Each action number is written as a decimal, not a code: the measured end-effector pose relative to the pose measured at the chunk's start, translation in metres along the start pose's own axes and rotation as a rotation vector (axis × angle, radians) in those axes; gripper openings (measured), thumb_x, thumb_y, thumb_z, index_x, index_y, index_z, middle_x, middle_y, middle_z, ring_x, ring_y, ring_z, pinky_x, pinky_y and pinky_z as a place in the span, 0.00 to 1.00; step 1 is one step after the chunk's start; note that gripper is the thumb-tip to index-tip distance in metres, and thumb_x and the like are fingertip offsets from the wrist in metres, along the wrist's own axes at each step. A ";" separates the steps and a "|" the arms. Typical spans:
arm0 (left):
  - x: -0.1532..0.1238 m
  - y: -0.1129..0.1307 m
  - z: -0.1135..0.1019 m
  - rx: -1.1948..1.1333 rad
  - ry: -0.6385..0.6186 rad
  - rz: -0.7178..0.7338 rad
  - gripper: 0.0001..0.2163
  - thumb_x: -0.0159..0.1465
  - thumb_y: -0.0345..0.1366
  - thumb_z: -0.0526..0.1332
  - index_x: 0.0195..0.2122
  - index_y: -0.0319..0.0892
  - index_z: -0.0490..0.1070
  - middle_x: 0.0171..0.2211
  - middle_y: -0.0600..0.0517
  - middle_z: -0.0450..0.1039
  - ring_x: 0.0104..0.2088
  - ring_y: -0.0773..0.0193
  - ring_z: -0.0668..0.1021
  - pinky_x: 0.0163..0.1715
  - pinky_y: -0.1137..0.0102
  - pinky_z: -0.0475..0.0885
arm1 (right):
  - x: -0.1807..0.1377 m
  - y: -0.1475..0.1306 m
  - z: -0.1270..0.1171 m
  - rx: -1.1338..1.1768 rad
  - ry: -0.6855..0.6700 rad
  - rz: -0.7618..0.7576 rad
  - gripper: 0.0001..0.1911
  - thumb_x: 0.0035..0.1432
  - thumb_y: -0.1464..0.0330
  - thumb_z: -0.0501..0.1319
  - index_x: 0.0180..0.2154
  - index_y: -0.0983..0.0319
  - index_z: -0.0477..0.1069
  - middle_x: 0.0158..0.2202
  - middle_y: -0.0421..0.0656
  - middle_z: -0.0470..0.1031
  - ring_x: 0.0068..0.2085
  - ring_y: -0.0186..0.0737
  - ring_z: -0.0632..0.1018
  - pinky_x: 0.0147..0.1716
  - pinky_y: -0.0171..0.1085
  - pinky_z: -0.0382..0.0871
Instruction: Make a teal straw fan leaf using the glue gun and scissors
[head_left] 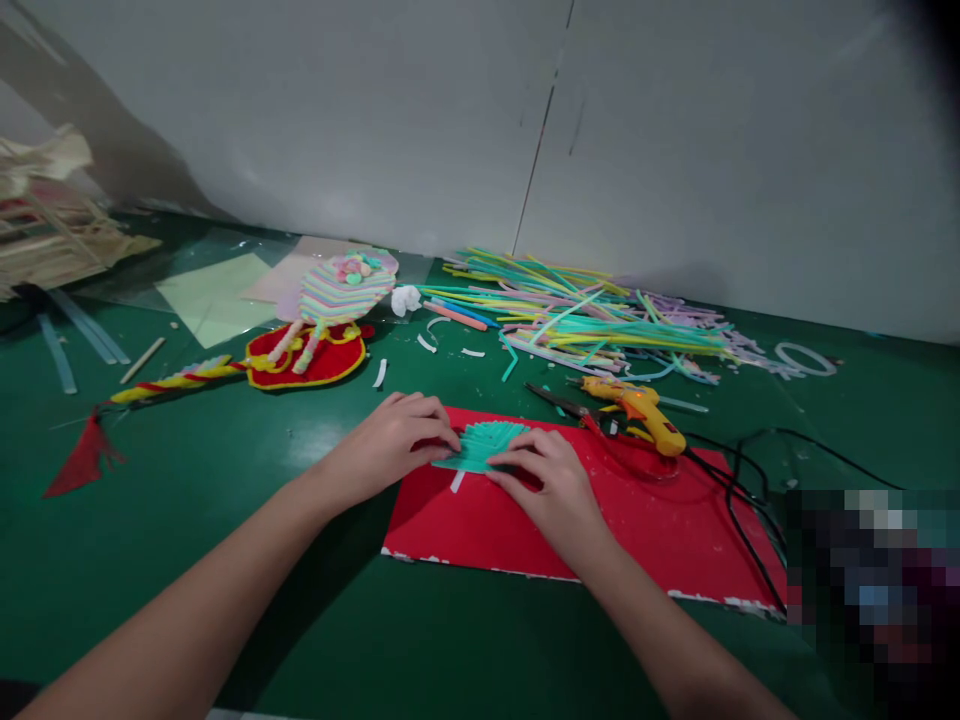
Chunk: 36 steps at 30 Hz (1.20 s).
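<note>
In the head camera's view, two bare hands worked over a green table [187, 450]. A red board [480, 525] lay flat on it, with white, crumbly bits along its near edge. On the far left part of the board was a blue-green fan shape [484, 445] made of thin strips. The left hand [424, 435] had its fingers bent and held the shape by its left side. The right hand [525, 465] had its thumb and fingers close together and held the shape near its lower right side. A short white strip [456, 482] poked out below the shape.

To the right, a yellow glue gun [652, 420] lay on its side by the board's far edge, with dark scissors [559, 400] next to it. A black cord [739, 520] curled over the board's right end.

Behind the board was a big, messy pile of colored sticks [585, 330]. To the left lay a red fan [345, 365] with a yellow edge, a stripy fan [349, 297] just behind it, and a red tassel [84, 460].
</note>
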<state>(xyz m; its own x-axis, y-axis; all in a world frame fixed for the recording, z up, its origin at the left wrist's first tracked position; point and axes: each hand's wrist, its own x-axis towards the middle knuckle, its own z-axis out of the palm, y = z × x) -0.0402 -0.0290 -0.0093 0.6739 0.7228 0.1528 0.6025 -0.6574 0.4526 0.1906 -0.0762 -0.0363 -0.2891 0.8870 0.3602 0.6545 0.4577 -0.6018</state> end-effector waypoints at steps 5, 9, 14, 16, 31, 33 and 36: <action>0.000 -0.001 0.001 0.009 -0.002 0.004 0.05 0.65 0.36 0.59 0.37 0.48 0.75 0.37 0.55 0.73 0.40 0.64 0.72 0.39 0.69 0.58 | 0.000 -0.001 0.000 0.005 -0.001 -0.001 0.05 0.55 0.66 0.64 0.35 0.57 0.77 0.35 0.42 0.74 0.39 0.40 0.72 0.40 0.40 0.65; 0.000 0.000 0.001 0.034 0.005 0.006 0.04 0.64 0.35 0.61 0.36 0.48 0.75 0.37 0.56 0.73 0.39 0.64 0.72 0.39 0.69 0.57 | 0.000 -0.001 0.000 0.001 0.004 0.000 0.04 0.55 0.66 0.64 0.35 0.56 0.77 0.35 0.42 0.74 0.39 0.40 0.72 0.40 0.41 0.65; 0.000 0.000 0.003 0.058 0.004 0.019 0.04 0.64 0.36 0.60 0.36 0.48 0.74 0.37 0.56 0.73 0.39 0.65 0.72 0.39 0.69 0.57 | 0.001 -0.001 0.000 -0.010 0.000 -0.003 0.04 0.56 0.66 0.64 0.35 0.56 0.77 0.35 0.42 0.74 0.39 0.40 0.72 0.40 0.40 0.65; 0.000 0.000 0.002 0.068 0.008 0.021 0.06 0.65 0.37 0.58 0.36 0.47 0.74 0.37 0.55 0.73 0.39 0.65 0.72 0.39 0.68 0.57 | 0.001 -0.001 0.000 -0.018 0.001 -0.004 0.04 0.56 0.66 0.64 0.35 0.56 0.77 0.35 0.42 0.74 0.39 0.40 0.72 0.40 0.40 0.65; 0.002 0.010 -0.002 -0.009 0.074 0.031 0.08 0.67 0.37 0.55 0.37 0.45 0.74 0.35 0.53 0.72 0.38 0.64 0.72 0.38 0.68 0.61 | 0.002 -0.001 -0.002 -0.042 -0.003 0.003 0.05 0.56 0.64 0.63 0.35 0.55 0.77 0.37 0.44 0.73 0.40 0.41 0.73 0.40 0.42 0.68; 0.002 0.009 -0.002 -0.005 0.096 0.035 0.08 0.67 0.37 0.55 0.38 0.44 0.74 0.35 0.53 0.72 0.38 0.64 0.72 0.38 0.68 0.61 | 0.002 -0.002 -0.002 -0.041 -0.002 0.001 0.06 0.56 0.64 0.63 0.35 0.56 0.77 0.37 0.44 0.73 0.41 0.42 0.72 0.40 0.42 0.68; 0.000 0.010 -0.005 -0.011 0.055 0.043 0.07 0.65 0.38 0.58 0.38 0.46 0.74 0.36 0.53 0.72 0.39 0.64 0.72 0.40 0.68 0.61 | 0.001 -0.002 -0.002 -0.031 0.000 0.002 0.05 0.56 0.65 0.63 0.35 0.56 0.77 0.38 0.44 0.72 0.41 0.42 0.72 0.41 0.42 0.68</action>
<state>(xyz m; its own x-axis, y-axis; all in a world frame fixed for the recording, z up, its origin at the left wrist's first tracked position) -0.0363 -0.0338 -0.0005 0.6743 0.7050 0.2199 0.5686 -0.6857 0.4544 0.1902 -0.0761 -0.0327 -0.2874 0.8881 0.3587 0.6767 0.4534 -0.5801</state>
